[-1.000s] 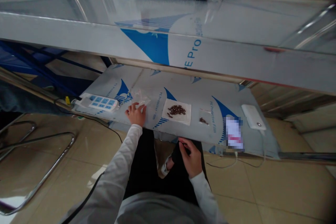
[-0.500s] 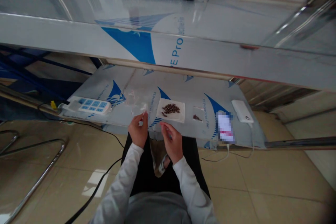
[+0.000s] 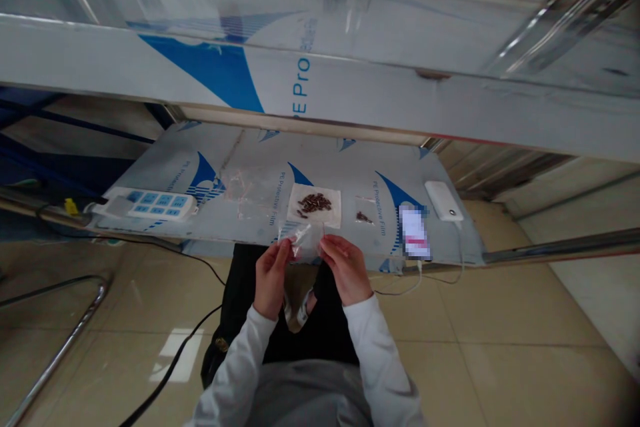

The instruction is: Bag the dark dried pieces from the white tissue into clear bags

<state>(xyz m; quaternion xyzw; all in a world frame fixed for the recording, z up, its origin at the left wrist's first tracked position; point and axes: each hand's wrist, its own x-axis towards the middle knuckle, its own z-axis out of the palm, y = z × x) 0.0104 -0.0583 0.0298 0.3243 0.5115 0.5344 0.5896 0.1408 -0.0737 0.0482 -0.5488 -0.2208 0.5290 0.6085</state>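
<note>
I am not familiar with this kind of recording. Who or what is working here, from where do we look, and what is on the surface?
There is no machine here: a person works with two bare hands. The view comes from a camera worn on the head, looking forward and down, so the person's own sleeves and legs show below.

The left hand and the right hand hold a small clear bag between their fingertips, at the near edge of a film-covered shelf. Beyond it, small dark pieces, perhaps screws, lie on a white sheet. To the right is a clear packet with a few more; to the left, a power strip.
</note>
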